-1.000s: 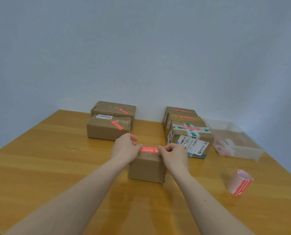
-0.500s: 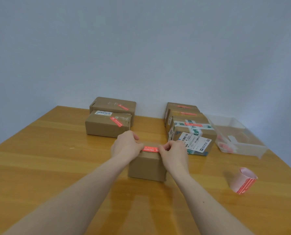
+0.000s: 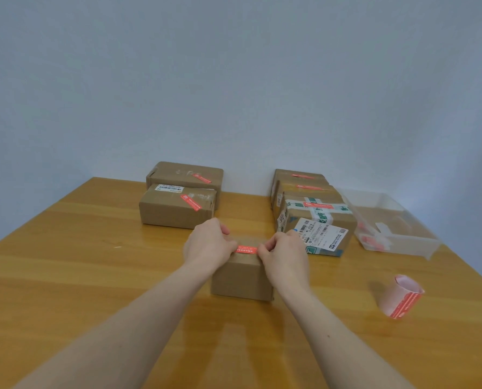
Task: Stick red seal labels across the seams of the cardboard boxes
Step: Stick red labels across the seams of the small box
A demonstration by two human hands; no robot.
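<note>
We work at a wooden worktop (image 3: 65, 270) set against a plain wall, largest things first: along its far edge stand two groups of cardboard boxes, a left pair (image 3: 178, 209) and a right row (image 3: 313, 209), each already showing a red seal on top, likely pushed back there to keep finished work out of the way. Beside the right row sits a clear plastic bin (image 3: 419, 242) with scraps in it, probably for peeled backing. Nearer us, in the middle, is the small box (image 3: 241, 279) we are sealing, pulled close so both arms reach it squarely. To the right, well apart from it, lies the label roll (image 3: 401, 297), within reach for the next strip. Our left hand (image 3: 207, 244) and right hand (image 3: 284, 255) each have fingers curled, the grip of each pinching one end of the red seal label (image 3: 246, 250), which lies stretched across the box top between them; holding both ends taut seems meant to keep it straight and free of creases over the seam, though the seam itself is hidden.
</note>
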